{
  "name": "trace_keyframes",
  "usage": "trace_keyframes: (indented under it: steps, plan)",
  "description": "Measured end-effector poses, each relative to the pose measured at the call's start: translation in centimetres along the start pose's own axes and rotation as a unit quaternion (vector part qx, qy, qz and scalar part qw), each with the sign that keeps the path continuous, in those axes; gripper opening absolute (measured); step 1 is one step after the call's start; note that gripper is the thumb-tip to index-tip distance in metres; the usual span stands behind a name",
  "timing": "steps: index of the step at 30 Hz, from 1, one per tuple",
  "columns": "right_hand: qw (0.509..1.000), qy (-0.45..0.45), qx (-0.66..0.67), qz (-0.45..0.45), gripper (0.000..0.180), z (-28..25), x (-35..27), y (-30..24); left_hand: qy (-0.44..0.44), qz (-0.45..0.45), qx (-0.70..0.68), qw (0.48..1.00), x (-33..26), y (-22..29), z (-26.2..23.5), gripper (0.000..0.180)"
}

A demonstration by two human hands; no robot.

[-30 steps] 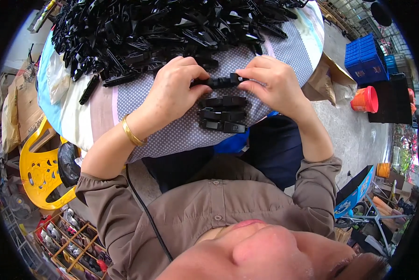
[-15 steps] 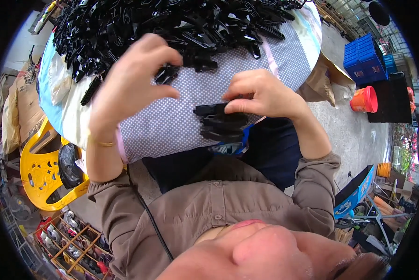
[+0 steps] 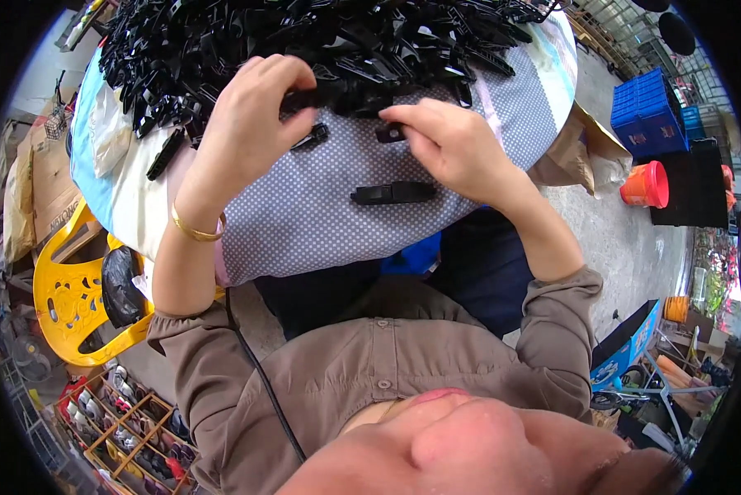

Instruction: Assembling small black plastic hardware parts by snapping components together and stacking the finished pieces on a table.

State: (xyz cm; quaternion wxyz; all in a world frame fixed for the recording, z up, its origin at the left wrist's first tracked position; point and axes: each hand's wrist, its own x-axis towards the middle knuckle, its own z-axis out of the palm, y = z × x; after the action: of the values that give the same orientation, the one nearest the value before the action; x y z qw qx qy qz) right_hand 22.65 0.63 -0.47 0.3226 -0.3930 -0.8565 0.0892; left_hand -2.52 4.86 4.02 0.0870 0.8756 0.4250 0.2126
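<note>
Beside the pile of black plastic parts (image 3: 370,41), my left hand (image 3: 255,111) curls its thumb and fingers around a black plastic part (image 3: 300,101). Part of that piece is hidden by my fingers. My right hand (image 3: 461,153) pinches another black plastic part (image 3: 389,133) between thumb and forefinger, just off the pile's near edge. Nearer to me, a long black plastic part (image 3: 393,193) lies flat on the dotted cloth, touched by neither hand. A small black piece (image 3: 311,137) rests below my left thumb.
A patterned cloth (image 3: 304,223) covers the rounded table in front of me. On the left stand a yellow plastic chair (image 3: 69,301) and a shoe rack (image 3: 135,429). To the right are a paper bag (image 3: 564,157), a red bucket (image 3: 646,186) and blue crates (image 3: 646,111).
My right hand has let go of the long black part, now lying on the cloth, and moved up to the pile's edge. My left hand has closed on a part there.
</note>
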Motion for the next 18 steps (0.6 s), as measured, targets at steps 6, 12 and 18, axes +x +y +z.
trace_keyframes:
  steps: [6, 12, 18]
  plan:
    - [0.999, -0.035, -0.022, 0.032, 0.022, -1.3, -1.5, 0.1, 0.005, -0.056, -0.451, 0.891, -0.1, 2.4, 3.0, 0.066]
    - [0.997, -0.008, -0.053, 0.057, 0.024, -2.2, -2.2, 1.1, -0.046, -0.019, -0.251, 0.967, -0.3, 3.2, 4.8, 0.022]
    - [1.000, -0.017, 0.018, -0.010, 0.027, -1.9, -2.0, -0.4, -0.011, 0.084, -0.087, 0.993, -0.9, 3.2, 5.1, 0.023]
